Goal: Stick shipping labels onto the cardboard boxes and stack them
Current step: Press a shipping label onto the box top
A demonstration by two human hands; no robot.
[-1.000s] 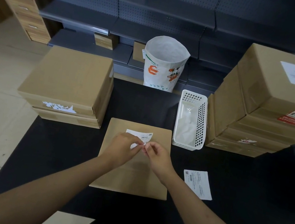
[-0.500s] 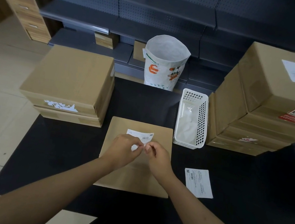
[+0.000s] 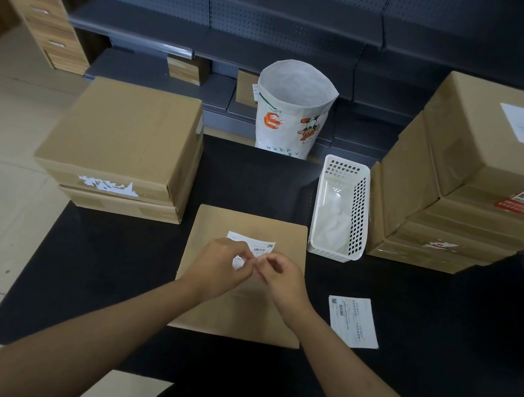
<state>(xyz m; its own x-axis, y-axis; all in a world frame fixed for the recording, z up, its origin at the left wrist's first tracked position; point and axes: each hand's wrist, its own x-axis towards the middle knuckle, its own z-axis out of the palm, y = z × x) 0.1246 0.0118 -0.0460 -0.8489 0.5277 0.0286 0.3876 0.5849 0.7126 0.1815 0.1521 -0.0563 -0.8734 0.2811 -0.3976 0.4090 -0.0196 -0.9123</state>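
Observation:
A flat cardboard box (image 3: 234, 311) lies on the black table (image 3: 102, 275) right in front of me. Over its far half, my left hand (image 3: 217, 269) and my right hand (image 3: 281, 279) meet, and both pinch one edge of a white shipping label (image 3: 251, 245) with their fingertips. Most of the label's near part is hidden behind my fingers. A second label (image 3: 353, 321) lies flat on the table to the right of the box. Two plain boxes (image 3: 124, 140) are stacked at the left. At the right stands a taller stack of boxes (image 3: 484, 187), its top one bearing a white label.
A white perforated plastic basket (image 3: 342, 208) holding crumpled backing paper stands between the flat box and the right stack. An open white paper sack (image 3: 293, 106) stands behind the table's far edge. Grey shelving (image 3: 286, 5) runs along the back, and tiled floor lies to the left.
My hands stay in the same place over the box, fingertips working at the label's edge. The label has shifted only slightly.

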